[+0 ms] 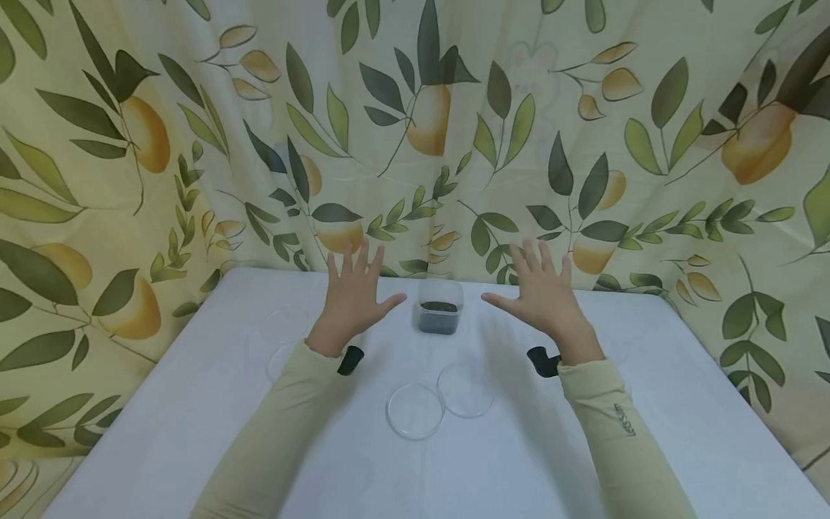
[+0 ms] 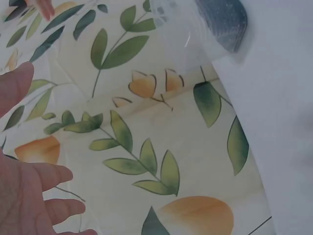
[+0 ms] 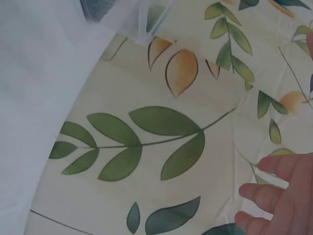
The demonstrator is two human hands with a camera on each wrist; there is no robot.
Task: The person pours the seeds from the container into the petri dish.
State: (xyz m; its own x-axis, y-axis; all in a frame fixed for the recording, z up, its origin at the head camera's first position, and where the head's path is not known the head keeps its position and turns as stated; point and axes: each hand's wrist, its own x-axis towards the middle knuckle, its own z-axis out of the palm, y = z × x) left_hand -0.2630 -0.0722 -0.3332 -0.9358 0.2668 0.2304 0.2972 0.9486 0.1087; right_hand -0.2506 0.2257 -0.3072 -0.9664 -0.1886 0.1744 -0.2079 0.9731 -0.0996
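Observation:
My left hand [image 1: 353,299] is raised above the table with its fingers spread and holds nothing. Likewise my right hand [image 1: 546,299] is held up with spread fingers, touching nothing. Between the two hands, near the far table edge, stands a small clear plastic box [image 1: 439,322] with dark material inside; its translucent lid [image 1: 441,290] appears raised at the back. Part of this box [image 2: 227,22] shows at the top of the left wrist view. Nearer me lie two round clear dishes, a left dish [image 1: 416,411] and a right dish [image 1: 465,390], their rims close together.
More faint clear round dishes [image 1: 285,324] lie on the left of the white table [image 1: 415,483], partly behind the left forearm. A faint round outline [image 1: 616,349] shows beside the right wrist. A leaf-and-fruit patterned curtain [image 1: 415,194] hangs behind the table.

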